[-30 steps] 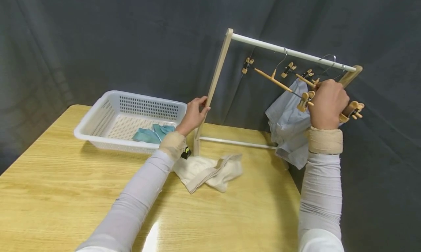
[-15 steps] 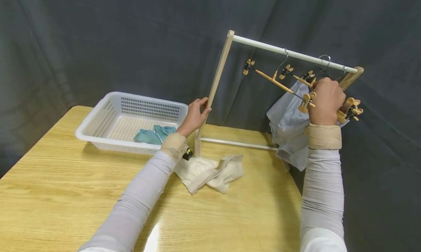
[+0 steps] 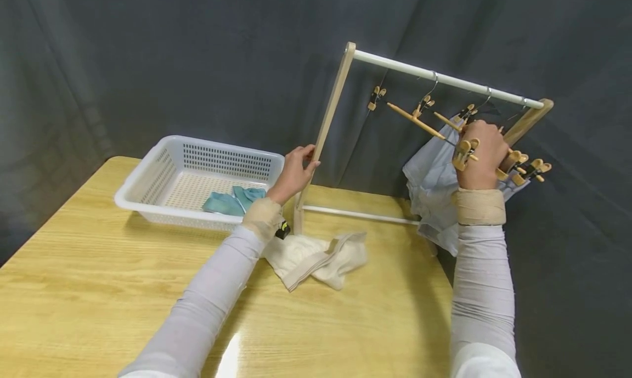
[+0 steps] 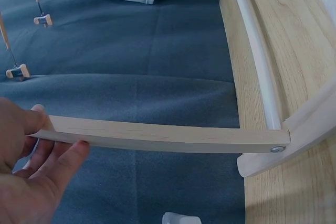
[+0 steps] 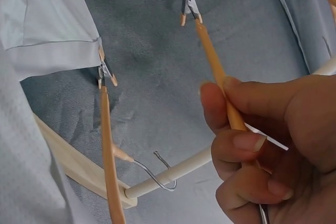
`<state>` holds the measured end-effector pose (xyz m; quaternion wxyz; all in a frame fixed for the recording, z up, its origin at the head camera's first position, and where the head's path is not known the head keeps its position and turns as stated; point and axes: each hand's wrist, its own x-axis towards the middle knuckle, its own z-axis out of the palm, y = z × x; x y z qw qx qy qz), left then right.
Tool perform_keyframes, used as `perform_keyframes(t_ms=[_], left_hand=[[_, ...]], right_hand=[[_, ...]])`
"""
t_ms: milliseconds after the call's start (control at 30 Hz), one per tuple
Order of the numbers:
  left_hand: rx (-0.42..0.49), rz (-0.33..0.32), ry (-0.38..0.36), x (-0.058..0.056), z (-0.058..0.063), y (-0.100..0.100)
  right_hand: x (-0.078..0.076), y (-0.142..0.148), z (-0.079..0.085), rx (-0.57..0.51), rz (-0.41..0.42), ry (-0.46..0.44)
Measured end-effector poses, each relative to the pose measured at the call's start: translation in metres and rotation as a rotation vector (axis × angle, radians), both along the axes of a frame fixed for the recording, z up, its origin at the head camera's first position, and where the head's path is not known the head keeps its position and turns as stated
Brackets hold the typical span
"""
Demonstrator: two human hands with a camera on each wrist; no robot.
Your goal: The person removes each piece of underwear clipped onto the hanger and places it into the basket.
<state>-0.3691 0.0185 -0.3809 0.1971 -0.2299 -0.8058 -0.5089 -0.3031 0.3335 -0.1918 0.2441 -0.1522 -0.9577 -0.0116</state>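
On the small clothes rack, my left hand [image 3: 294, 172] pinches the wooden side post [image 3: 332, 112] between thumb and fingers. My right hand [image 3: 481, 153] grips the wooden bar of a clip hanger [image 5: 212, 53], thumb and fingers curled round it. That hanger's hook [image 3: 488, 94] sits at the white rail [image 3: 405, 68]. A second clip hanger [image 3: 415, 120] hangs nearer, its clips holding nothing. Farther along the rail, a pale blue garment [image 3: 429, 175] hangs from another clip hanger [image 5: 106, 140]. The right hand and its wrist hide part of the garment.
A white plastic basket [image 3: 163, 208] with a teal cloth [image 3: 222, 203] in it stands left of the rack. A cream garment with a striped band [image 3: 316, 263] lies on the wooden table [image 3: 123, 290] below the left post. Dark curtain [image 3: 197, 54] hangs behind.
My right hand has shifted slightly left with the hanger. Its hook has turned and come down lower at the rail. The left hand keeps its hold on the post.
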Motion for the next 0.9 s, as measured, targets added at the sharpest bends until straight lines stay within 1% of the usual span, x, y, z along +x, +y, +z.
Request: perform_keyframes(t_ms=[167, 233, 300, 467, 533, 600, 667, 733, 833, 900], left_hand=[[-0.007, 0.009, -0.02, 0.001, 0.001, 0.001], [-0.004, 0.005, -0.022, 0.0, 0.001, 0.002], [-0.002, 0.0, -0.021, 0.0, 0.001, 0.002], [-0.003, 0.012, -0.012, 0.001, 0.002, 0.004], [-0.002, 0.013, -0.007, 0.001, 0.003, 0.005], [-0.007, 0.012, -0.003, 0.001, 0.004, 0.005], [-0.031, 0.016, 0.009, 0.001, 0.004, 0.004], [-0.07, 0.016, 0.009, 0.003, 0.003, 0.002], [-0.157, 0.011, -0.013, 0.008, 0.001, -0.006], [-0.22, -0.002, -0.036, 0.013, 0.001, -0.013]], right_hand=[[0.003, -0.003, -0.005, 0.024, 0.043, 0.042], [0.004, -0.003, -0.007, 0.026, 0.07, 0.085], [0.005, -0.003, -0.009, 0.023, 0.104, 0.134], [0.005, -0.005, -0.013, -0.004, 0.172, 0.184], [0.006, -0.005, -0.016, -0.014, 0.184, 0.201], [0.006, -0.005, -0.019, -0.005, 0.204, 0.239], [0.006, -0.006, -0.024, 0.002, 0.235, 0.278], [0.006, -0.006, -0.028, 0.007, 0.284, 0.324], [0.008, -0.008, -0.037, 0.027, 0.391, 0.415], [0.01, -0.01, -0.045, 0.081, 0.461, 0.488]])
